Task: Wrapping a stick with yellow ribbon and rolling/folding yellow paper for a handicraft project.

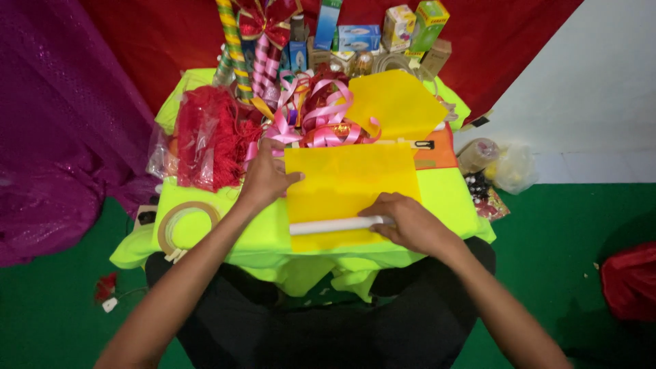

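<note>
The right hand [408, 222] lies palm down on the right end of a white roll [333, 225], fingers curled over it and pressing it against a yellow sheet [352, 183]; how far the fingers close under the roll is hidden by the hand itself. The roll lies crosswise near the sheet's near edge, and its right end disappears beneath the palm. The left hand [265, 176] rests flat and spread on the sheet's upper left corner, holding nothing, its fingertips reaching towards a tangle of pink ribbon [321, 116].

The yellow sheet lies in the middle of a table draped in a lime-green cloth [447, 198], just in front of the person's lap. A second yellow sheet [396, 102] stands tilted behind it, with an orange piece [441, 154] partly showing beneath. To the left, a bag of red threads [208, 137] sits beside the left hand, and a tape roll [186, 222] lies at the table's near left corner. At the back, striped wrapped rolls [236, 51] and small boxes [359, 34] are cut off by the top of the frame. Clear plastic bags [502, 167] on the floor to the right are hard to make out.
</note>
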